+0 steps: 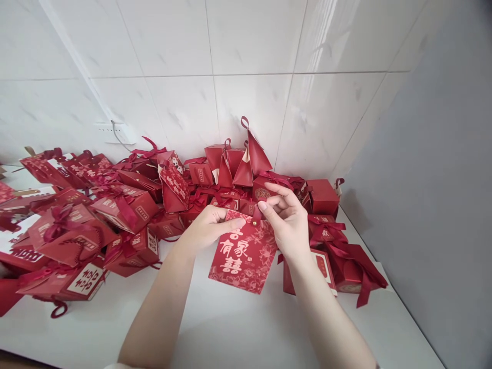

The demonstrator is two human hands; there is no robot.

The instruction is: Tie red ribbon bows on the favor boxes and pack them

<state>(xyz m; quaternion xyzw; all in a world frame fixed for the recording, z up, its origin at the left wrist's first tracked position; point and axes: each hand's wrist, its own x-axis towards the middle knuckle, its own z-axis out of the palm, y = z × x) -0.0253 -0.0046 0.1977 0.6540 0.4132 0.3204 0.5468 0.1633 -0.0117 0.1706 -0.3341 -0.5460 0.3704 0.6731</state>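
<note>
Between my hands is a red gift box [246,261] with pale Chinese characters and flower prints, its printed face toward me above the white table. My left hand [209,228] pinches its upper left edge, thumb on the printed face and fingers behind. At the top of the box a short red ribbon [257,214] sits above a small gold bead [254,223]. My right hand [286,218] pinches that ribbon between thumb and index finger, the other fingers curled loosely. The back of the box is hidden.
Many red gift boxes [73,233] with ribbons crowd the white table [230,333] at left and back. Cone-shaped red boxes [257,156] stand against the tiled wall [249,102]. More ribboned boxes [351,269] lie at right, near a grey panel [434,205]. A socket [115,133] is on the wall.
</note>
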